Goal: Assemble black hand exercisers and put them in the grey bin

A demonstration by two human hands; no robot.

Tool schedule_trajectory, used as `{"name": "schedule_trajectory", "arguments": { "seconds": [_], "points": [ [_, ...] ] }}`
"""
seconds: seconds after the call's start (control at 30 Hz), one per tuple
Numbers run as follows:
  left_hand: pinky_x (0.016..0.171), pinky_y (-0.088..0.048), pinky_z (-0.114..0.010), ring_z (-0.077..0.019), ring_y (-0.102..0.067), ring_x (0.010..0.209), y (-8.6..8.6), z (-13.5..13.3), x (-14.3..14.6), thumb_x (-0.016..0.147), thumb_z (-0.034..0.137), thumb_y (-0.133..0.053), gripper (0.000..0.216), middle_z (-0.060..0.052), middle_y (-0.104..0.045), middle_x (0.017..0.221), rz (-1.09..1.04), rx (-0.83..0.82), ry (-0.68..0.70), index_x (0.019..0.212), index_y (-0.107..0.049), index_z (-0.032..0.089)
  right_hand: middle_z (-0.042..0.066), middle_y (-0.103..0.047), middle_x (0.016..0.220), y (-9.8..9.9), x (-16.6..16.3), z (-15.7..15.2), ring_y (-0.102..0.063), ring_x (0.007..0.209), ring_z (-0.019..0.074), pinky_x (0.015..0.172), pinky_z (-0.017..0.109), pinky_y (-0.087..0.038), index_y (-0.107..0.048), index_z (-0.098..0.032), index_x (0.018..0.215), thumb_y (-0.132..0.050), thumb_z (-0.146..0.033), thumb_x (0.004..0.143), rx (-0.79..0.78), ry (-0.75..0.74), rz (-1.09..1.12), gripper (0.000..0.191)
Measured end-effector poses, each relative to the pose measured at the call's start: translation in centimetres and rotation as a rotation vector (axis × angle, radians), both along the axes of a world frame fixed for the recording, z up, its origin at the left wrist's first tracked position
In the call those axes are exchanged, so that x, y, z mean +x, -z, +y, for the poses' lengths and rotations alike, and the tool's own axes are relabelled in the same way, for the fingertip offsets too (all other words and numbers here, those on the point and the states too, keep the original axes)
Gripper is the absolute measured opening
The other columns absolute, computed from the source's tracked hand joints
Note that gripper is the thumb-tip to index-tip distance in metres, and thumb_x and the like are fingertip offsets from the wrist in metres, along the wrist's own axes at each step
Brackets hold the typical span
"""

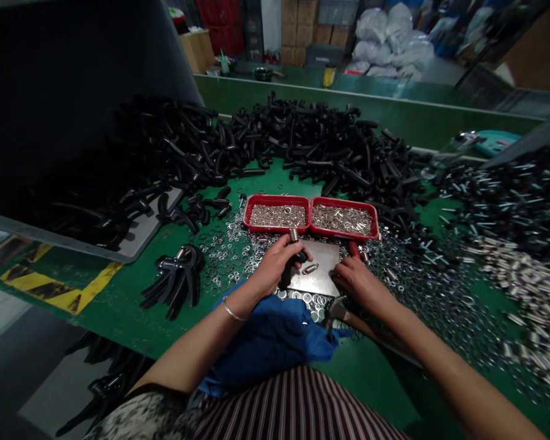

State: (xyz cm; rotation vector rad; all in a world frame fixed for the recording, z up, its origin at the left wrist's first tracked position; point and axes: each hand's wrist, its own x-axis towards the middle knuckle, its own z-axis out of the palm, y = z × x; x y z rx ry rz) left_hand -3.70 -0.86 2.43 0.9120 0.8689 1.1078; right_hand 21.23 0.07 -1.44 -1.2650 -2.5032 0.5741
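Note:
My left hand is closed around a black curved handle piece with a small metal fitting sticking up above the fingers. It rests at the left edge of a small steel plate on the green bench. A loose metal spring lies on the plate. My right hand sits at the plate's right edge, fingers curled down; what they hold is hidden. A red-handled tool lies just beyond it.
Two red trays of small metal parts stand behind the plate. Steel rings are scattered around. A big heap of black handles fills the back, a small bundle lies left, metal-tipped parts right. A blue cloth covers my lap.

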Motion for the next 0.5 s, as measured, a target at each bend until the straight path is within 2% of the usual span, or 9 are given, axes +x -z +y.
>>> {"name": "schedule_trajectory", "arguments": {
  "seconds": [0.1, 0.2, 0.27, 0.33, 0.43, 0.5],
  "points": [
    [0.050, -0.036, -0.017, -0.0072, -0.052, 0.055, 0.5, 0.0, 0.1, 0.088, 0.042, -0.063, 0.027, -0.002, -0.069, 0.079, 0.143, 0.018, 0.030, 0.095, -0.053, 0.018, 0.011, -0.062, 0.091, 0.5, -0.4, -0.2, -0.055, 0.092, 0.0270, 0.085, 0.043, -0.047, -0.066, -0.021, 0.085, -0.054, -0.027, 0.094, 0.016, 0.031, 0.039, 0.016],
    [0.049, -0.035, -0.019, -0.0080, -0.049, 0.053, 1.1, -0.3, 1.0, 0.091, 0.047, -0.058, 0.029, -0.001, -0.068, 0.078, 0.273, 0.097, -0.117, 0.094, -0.055, 0.018, 0.008, -0.064, 0.093, -0.4, -1.8, -0.6, -0.059, 0.092, 0.0258, 0.088, 0.044, -0.048, -0.063, -0.022, 0.087, -0.060, -0.033, 0.091, -0.092, 0.198, 0.358, 0.012],
    [0.062, -0.044, -0.022, -0.0116, -0.057, 0.067, 1.3, -0.4, 1.6, 0.094, 0.047, -0.053, 0.029, -0.003, -0.068, 0.086, 0.351, 0.193, -0.173, 0.094, -0.058, 0.018, 0.005, -0.066, 0.093, -1.3, -3.4, -1.3, -0.063, 0.087, 0.0226, 0.085, 0.041, -0.051, -0.062, -0.024, 0.096, -0.064, -0.038, 0.090, -0.286, 0.359, 0.685, 0.015],
    [0.080, -0.047, -0.027, -0.0156, -0.061, 0.085, 1.3, -0.5, 2.1, 0.097, 0.045, -0.050, 0.028, -0.005, -0.067, 0.096, 0.420, 0.294, -0.179, 0.097, -0.060, 0.019, 0.003, -0.068, 0.094, -2.1, -5.1, -2.1, -0.066, 0.082, 0.0189, 0.081, 0.037, -0.054, -0.062, -0.025, 0.106, -0.067, -0.041, 0.088, -0.558, 0.455, 1.006, 0.024],
    [0.093, -0.043, -0.031, -0.0189, -0.059, 0.097, 1.1, -0.6, 2.3, 0.098, 0.042, -0.048, 0.025, -0.007, -0.064, 0.100, 0.523, 0.377, -0.186, 0.101, -0.060, 0.020, 0.003, -0.071, 0.088, -2.5, -7.1, -3.0, -0.067, 0.077, 0.0155, 0.078, 0.032, -0.057, -0.066, -0.023, 0.103, -0.074, -0.039, 0.083, -0.904, 0.452, 1.296, 0.027],
    [0.093, -0.042, -0.032, -0.0199, -0.058, 0.097, 1.1, -0.7, 2.3, 0.099, 0.041, -0.047, 0.023, -0.007, -0.062, 0.100, 0.592, 0.405, -0.187, 0.101, -0.058, 0.020, 0.003, -0.072, 0.086, -2.3, -7.7, -3.3, -0.067, 0.074, 0.0137, 0.074, 0.028, -0.057, -0.068, -0.020, 0.093, -0.078, -0.038, 0.080, -1.022, 0.444, 1.366, 0.024]
  ]
}}
